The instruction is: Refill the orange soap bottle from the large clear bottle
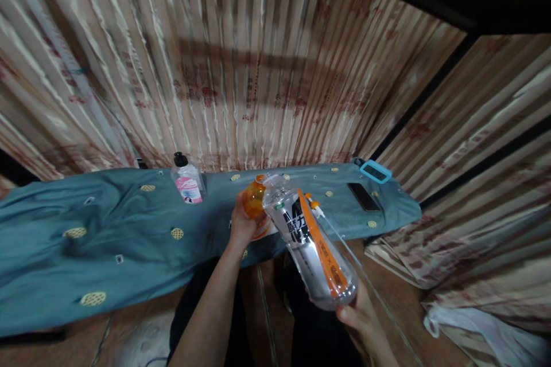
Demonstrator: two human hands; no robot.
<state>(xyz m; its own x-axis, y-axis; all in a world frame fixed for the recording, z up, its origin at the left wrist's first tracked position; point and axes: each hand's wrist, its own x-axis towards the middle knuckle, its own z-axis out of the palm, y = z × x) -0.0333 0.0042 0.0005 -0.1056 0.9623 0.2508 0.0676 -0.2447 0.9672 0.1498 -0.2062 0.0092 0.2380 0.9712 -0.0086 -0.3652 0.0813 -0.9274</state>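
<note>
My left hand (pixel 241 226) is wrapped round a small bottle (pixel 253 199) of translucent orange colour, with its mouth facing up. A large clear plastic drink bottle (pixel 307 246) with a silver, black and orange label is tilted, its neck down toward the left. Its mouth is right at the orange bottle's mouth; whether they touch I cannot tell. Under the large bottle's base, my right hand (pixel 361 318) grips it, thumb showing. Behind the large bottle lies a small orange-and-white piece (pixel 315 206), partly hidden, with a thin pale tube or cord running from it.
On the bench's teal cloth (pixel 129 223) stands a clear pump bottle (pixel 187 180) with a pink label and black top. Toward the right lie a dark phone (pixel 363 196) and a blue-framed device (pixel 376 171). A pleated curtain (pixel 258 69) hangs behind the bench.
</note>
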